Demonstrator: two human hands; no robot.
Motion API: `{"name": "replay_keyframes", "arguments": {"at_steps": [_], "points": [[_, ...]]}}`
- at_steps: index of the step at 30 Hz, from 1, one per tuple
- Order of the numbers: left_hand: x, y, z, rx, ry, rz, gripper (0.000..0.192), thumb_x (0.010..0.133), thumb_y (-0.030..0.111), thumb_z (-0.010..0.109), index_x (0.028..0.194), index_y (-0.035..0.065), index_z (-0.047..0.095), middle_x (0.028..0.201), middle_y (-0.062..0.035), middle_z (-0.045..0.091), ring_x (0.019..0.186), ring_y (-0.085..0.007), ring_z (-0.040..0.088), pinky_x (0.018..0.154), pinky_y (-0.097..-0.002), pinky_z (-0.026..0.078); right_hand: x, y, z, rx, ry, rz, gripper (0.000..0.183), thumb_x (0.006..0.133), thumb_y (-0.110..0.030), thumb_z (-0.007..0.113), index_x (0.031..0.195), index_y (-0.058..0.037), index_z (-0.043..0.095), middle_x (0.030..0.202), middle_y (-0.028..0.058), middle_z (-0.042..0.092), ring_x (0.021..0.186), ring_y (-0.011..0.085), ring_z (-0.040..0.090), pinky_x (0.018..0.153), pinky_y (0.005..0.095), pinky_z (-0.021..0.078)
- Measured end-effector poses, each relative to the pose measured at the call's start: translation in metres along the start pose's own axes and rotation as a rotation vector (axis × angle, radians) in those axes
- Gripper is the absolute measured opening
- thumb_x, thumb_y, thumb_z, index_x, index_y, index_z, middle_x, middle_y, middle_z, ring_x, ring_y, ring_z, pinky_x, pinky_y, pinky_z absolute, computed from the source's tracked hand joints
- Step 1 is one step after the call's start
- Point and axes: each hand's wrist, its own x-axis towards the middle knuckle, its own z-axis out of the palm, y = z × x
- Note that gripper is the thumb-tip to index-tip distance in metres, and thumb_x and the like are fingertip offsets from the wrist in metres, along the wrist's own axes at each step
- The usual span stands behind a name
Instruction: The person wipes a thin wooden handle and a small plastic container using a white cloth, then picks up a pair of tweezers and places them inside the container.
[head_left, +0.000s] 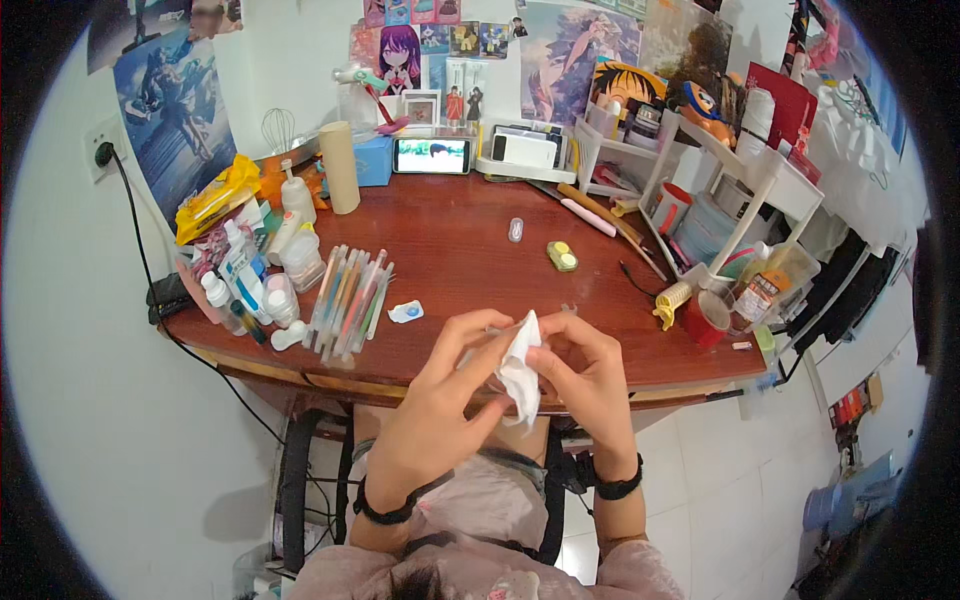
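Observation:
My left hand (450, 397) and my right hand (589, 367) meet just over the front edge of the wooden desk (450, 262). Between them is a crumpled white tissue (521, 375), pinched by the fingers of both hands. Something clear seems to lie behind the tissue at my left fingers, but it is mostly hidden. Left of my hands lies a small white packet with a blue spot (406, 312). Beyond them are a yellow-green contact lens case (562, 256) and a small clear case (515, 229).
A bundle of pens (349, 300) lies at the left, beside bottles and jars (279, 298). A phone (431, 156) leans at the back near a cardboard tube (340, 167). A red cup (706, 316) and a white shelf rack (739, 217) stand at the right.

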Motion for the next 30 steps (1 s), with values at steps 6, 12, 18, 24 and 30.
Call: {"name": "replay_keyframes", "arguments": {"at_steps": [6,12,18,24,30], "points": [[-0.001,0.005,-0.011,0.092,-0.108,-0.018,0.048,0.073,-0.004,0.065,0.12,0.0016,0.056,0.116,-0.0095,0.052,0.093,-0.0236,0.061,0.076,-0.0313,0.052,-0.002,-0.005,-0.003,0.028,-0.048,0.088,0.015,0.087,-0.009,0.064,0.099,0.0014,0.062,0.082,0.0015,0.064,0.075,0.0048,0.057,0.065,0.0217,0.0468],[-0.002,-0.001,-0.018,0.25,-0.156,0.071,0.047,0.074,0.007,0.069,0.119,0.0041,0.056,0.109,-0.0079,0.055,0.086,-0.0254,0.062,0.069,-0.0348,0.052,-0.003,0.001,-0.003,0.119,-0.14,0.151,0.015,0.09,-0.01,0.061,0.101,0.0005,0.061,0.077,-0.0017,0.059,0.065,0.0009,0.05,0.054,0.0184,0.0421],[-0.003,-0.004,-0.022,0.258,-0.164,0.153,0.053,0.065,0.0,0.073,0.116,0.0009,0.058,0.109,-0.0125,0.057,0.089,-0.0272,0.063,0.074,-0.0333,0.053,-0.005,-0.003,-0.002,0.142,-0.168,0.023,0.014,0.091,-0.009,0.059,0.101,-0.0003,0.061,0.08,-0.0015,0.059,0.069,0.0031,0.052,0.059,0.021,0.0443],[-0.002,-0.012,-0.02,0.247,-0.145,0.17,0.054,0.065,-0.001,0.07,0.118,0.0023,0.057,0.106,-0.0108,0.058,0.085,-0.0256,0.064,0.071,-0.0329,0.053,-0.007,0.0,0.007,-0.056,-0.103,-0.048,0.015,0.086,-0.006,0.059,0.1,0.0002,0.059,0.082,0.0069,0.062,0.073,0.0142,0.059,0.066,0.0282,0.0482],[0.002,-0.016,-0.015,0.328,-0.083,0.265,0.054,0.062,0.003,0.071,0.115,0.0038,0.059,0.101,-0.009,0.06,0.081,-0.0256,0.063,0.066,-0.0336,0.052,-0.005,-0.002,0.008,-0.195,-0.046,-0.118,0.018,0.082,-0.003,0.059,0.099,0.0008,0.059,0.084,0.0111,0.063,0.072,0.0172,0.062,0.065,0.0279,0.0485]]}}
